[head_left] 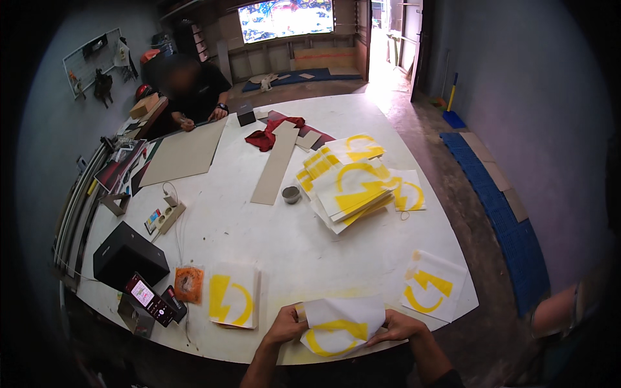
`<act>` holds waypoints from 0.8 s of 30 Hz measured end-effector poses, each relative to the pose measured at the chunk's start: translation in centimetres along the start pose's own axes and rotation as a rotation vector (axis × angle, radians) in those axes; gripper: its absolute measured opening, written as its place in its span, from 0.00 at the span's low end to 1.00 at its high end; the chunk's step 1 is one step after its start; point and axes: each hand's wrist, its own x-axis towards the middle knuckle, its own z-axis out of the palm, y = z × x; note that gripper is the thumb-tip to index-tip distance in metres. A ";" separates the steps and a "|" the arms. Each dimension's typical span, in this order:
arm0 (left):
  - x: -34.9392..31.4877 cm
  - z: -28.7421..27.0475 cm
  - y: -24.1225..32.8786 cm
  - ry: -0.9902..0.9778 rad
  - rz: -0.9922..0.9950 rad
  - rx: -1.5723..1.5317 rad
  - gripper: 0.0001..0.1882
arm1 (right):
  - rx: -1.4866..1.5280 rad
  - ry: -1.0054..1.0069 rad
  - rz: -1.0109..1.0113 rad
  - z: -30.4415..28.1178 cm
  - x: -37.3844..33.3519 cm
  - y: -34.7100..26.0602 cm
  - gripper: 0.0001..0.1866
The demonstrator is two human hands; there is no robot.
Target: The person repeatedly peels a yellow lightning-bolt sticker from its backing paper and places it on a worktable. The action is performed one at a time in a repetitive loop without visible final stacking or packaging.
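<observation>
Between my two hands, at the near edge of the table, is a white bag-like sheet (343, 318) with a yellow printed emblem, its surface bent and creased. My left hand (288, 323) grips its left side, fingers partly hidden behind it. On the other side my right hand (396, 326) pinches the right edge. A neat stack of the same white printed pieces (234, 297) lies left of my hands. To the right a single flat white piece (435, 286) rests near the table's edge. Beyond, a larger loose pile (352, 184) of them is heaped.
A black box (129, 254), a lit phone (147, 299) and an orange packet (189, 284) stand at left. A power strip (169, 218), a small round tin (291, 194) and a long board strip (277, 165) lie farther in. Across the table a person (194, 90) works over a large board (184, 154).
</observation>
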 end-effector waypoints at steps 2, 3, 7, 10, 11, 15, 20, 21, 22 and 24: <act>0.1 0.1 0.2 0.006 -0.024 0.016 0.23 | -0.036 -0.038 0.018 -0.4 -0.2 0.4 0.29; 0.1 0.0 0.4 0.016 -0.047 0.050 0.23 | 0.041 -0.043 0.062 -0.5 -0.3 0.4 0.28; 0.2 -0.8 -0.6 0.027 0.012 0.034 0.21 | 0.080 -0.030 0.035 -0.4 -0.1 -1.0 0.24; 0.1 -0.5 -0.7 0.121 0.124 0.084 0.20 | 0.011 0.189 -0.054 0.4 0.6 -1.7 0.18; 0.0 -0.3 -0.5 0.172 0.153 0.129 0.20 | 0.006 0.291 -0.069 0.7 0.8 -1.8 0.16; -0.5 1.0 -0.1 0.369 0.194 0.130 0.23 | -0.364 0.659 0.099 1.3 2.1 -1.0 0.16; -1.2 0.5 -0.9 0.400 0.239 -0.038 0.22 | 0.160 0.536 0.183 1.6 3.5 0.0 0.14; -1.5 0.0 -1.0 0.377 0.195 -0.054 0.21 | 0.202 0.497 0.188 1.4 3.5 -0.1 0.14; -1.9 -0.3 -1.4 0.367 0.164 -0.060 0.20 | 0.288 0.447 0.171 1.4 3.6 -0.5 0.15; -2.2 -0.9 -1.6 0.347 0.119 -0.063 0.19 | 0.452 0.344 0.115 1.3 4.5 -1.5 0.19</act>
